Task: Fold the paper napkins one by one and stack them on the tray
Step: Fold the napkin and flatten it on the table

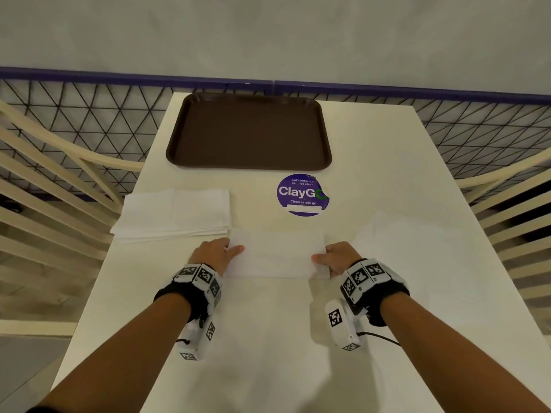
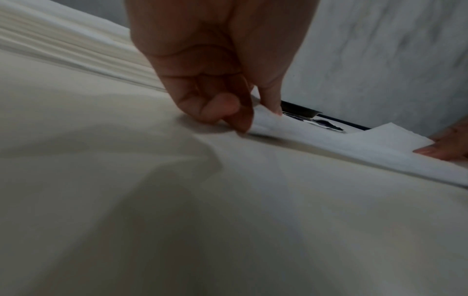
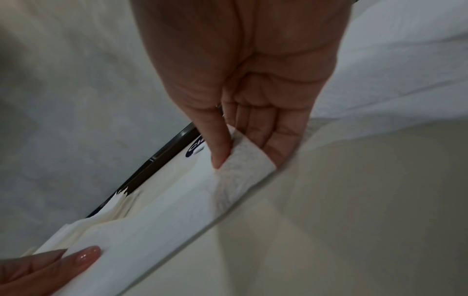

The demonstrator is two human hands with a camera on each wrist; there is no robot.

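Observation:
A white paper napkin (image 1: 277,253) lies folded to a wide strip on the white table, in front of me. My left hand (image 1: 235,248) pinches its left edge between thumb and curled fingers (image 2: 235,112). At the right end, my right hand (image 1: 320,257) pinches the corner, with the thumb (image 3: 219,152) on top and the paper (image 3: 164,220) lifted a little there. A stack of unfolded napkins (image 1: 173,214) sits to the left. The brown tray (image 1: 250,132) stands at the far end with nothing on it.
A round purple sticker (image 1: 302,195) is stuck on the table (image 1: 268,338) between the tray and the napkin. Another white napkin sheet (image 1: 387,234) lies flat to the right. Pale chairs (image 1: 44,189) flank both sides, and a mesh fence (image 1: 89,108) runs behind.

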